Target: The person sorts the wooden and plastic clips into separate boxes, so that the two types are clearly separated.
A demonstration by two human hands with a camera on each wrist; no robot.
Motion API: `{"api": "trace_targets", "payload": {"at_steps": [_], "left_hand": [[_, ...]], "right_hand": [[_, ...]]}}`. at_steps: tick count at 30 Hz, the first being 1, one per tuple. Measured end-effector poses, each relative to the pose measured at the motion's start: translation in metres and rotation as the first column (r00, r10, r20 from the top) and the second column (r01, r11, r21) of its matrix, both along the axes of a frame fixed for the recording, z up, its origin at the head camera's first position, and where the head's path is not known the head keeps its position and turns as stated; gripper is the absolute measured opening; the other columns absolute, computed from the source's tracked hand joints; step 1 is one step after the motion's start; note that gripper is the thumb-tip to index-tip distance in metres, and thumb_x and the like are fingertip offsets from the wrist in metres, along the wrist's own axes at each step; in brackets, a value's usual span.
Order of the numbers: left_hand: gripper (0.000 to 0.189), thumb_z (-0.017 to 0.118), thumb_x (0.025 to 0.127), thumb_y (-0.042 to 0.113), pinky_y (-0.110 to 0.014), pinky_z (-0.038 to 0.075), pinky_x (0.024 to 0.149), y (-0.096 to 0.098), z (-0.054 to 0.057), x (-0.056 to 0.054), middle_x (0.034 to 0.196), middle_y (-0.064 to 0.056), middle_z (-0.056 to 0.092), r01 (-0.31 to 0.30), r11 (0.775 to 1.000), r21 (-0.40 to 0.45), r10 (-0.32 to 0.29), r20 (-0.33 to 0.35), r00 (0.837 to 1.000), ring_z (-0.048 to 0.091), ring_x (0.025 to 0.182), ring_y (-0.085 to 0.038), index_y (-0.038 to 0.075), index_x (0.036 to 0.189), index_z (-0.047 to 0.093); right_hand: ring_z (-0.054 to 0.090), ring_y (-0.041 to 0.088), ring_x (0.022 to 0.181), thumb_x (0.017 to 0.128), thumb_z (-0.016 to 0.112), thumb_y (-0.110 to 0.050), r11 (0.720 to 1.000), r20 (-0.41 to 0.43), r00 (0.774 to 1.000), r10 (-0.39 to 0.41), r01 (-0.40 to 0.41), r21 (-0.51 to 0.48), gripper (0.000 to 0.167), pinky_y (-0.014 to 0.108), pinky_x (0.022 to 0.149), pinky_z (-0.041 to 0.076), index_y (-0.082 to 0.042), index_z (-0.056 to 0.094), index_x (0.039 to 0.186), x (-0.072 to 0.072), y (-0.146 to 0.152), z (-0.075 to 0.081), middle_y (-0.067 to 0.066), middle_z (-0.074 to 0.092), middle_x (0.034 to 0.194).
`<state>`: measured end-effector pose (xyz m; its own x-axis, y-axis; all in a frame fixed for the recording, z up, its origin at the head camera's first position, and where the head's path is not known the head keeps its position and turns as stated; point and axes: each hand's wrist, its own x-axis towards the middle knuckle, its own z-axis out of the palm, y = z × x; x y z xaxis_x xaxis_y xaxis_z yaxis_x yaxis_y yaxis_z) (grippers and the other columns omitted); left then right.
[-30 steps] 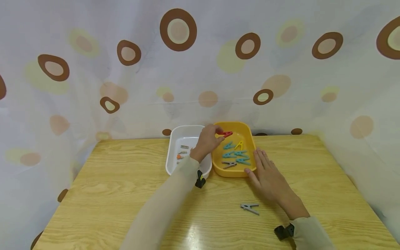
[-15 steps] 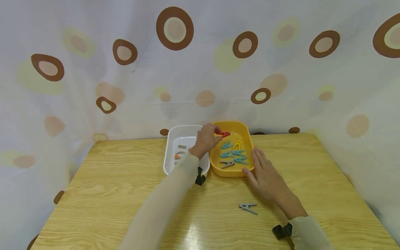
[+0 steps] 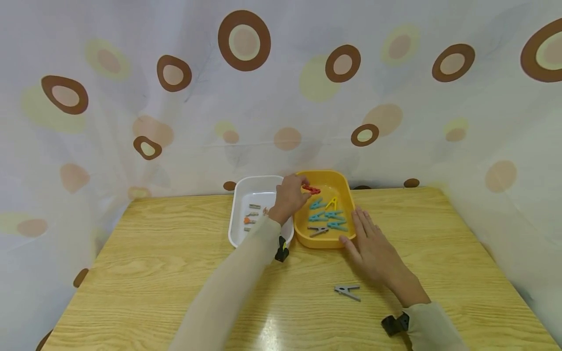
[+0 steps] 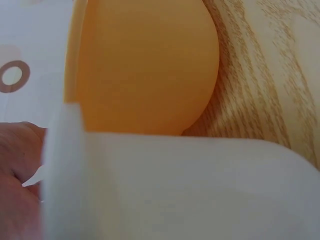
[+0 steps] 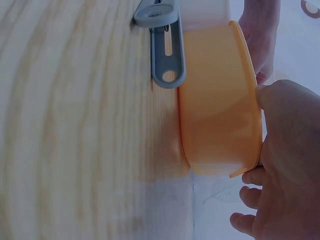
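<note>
My left hand [image 3: 289, 195] pinches a red clothespin [image 3: 312, 189] at its fingertips, over the back left part of the yellow-orange tray [image 3: 324, 243]. Inside that tray lie several light-blue clothespins [image 3: 335, 225], a yellow clothespin [image 3: 332, 203] and a grey clothespin [image 3: 318, 231]. My right hand [image 3: 375, 248] rests against the tray's front right corner, fingers straight along the side and thumb at the front rim. In the right wrist view its thumb touches the tray's rim [image 5: 252, 75]. Only part of the left hand [image 4: 20, 175] shows in the left wrist view.
A white tray [image 3: 232, 222] stands against the left side of the yellow-orange one, with several small metallic pieces [image 3: 252, 214] and an orange piece [image 3: 247, 221] in it. Another grey clothespin [image 3: 348, 291] lies on the wooden table [image 3: 175, 273] in front. A patterned curtain [image 3: 197, 112] hangs behind.
The red clothespin has tilted and dropped slightly at the left fingertips. The right hand keeps its place on the tray, and the head view has shifted a little.
</note>
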<state>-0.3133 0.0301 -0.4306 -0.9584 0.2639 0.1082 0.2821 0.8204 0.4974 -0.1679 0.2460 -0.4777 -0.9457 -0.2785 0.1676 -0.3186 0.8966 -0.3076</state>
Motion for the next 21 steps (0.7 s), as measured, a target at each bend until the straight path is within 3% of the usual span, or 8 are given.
{"api": "trace_targets", "payload": {"at_steps": [4,11,21], "left_hand": [[0.037,0.077,0.095,0.023,-0.054,0.043,0.104,-0.001,-0.002,-0.001,0.131,-0.004,0.063,0.010,1.000,0.001,-0.010,0.005,1.000,0.054,0.124,-0.025,0.013,0.130,0.068],[0.034,0.074,0.096,0.022,-0.055,0.043,0.104,-0.002,0.001,0.000,0.129,-0.005,0.065,0.023,1.000,0.009,-0.023,0.026,0.999,0.057,0.120,-0.024,0.013,0.128,0.068],[0.032,0.073,0.098,0.021,-0.051,0.044,0.105,-0.008,0.007,0.010,0.127,-0.007,0.065,0.059,0.997,0.045,-0.061,0.032,0.998,0.058,0.119,-0.025,0.011,0.128,0.068]], "right_hand": [[0.013,0.043,0.155,0.110,0.037,-0.050,1.000,0.001,1.000,0.003,-0.003,-0.003,0.081,0.064,0.118,0.024,0.007,0.011,0.161,0.000,0.000,0.000,0.025,0.010,0.169],[0.014,0.043,0.154,0.110,0.038,-0.050,1.000,0.000,1.000,0.001,-0.001,0.002,0.081,0.063,0.118,0.024,0.007,0.011,0.161,0.002,-0.001,0.002,0.026,0.011,0.168],[0.014,0.044,0.154,0.110,0.036,-0.051,1.000,0.003,1.000,0.002,-0.002,0.007,0.081,0.064,0.117,0.025,0.007,0.012,0.161,0.001,-0.001,0.003,0.026,0.011,0.168]]}}
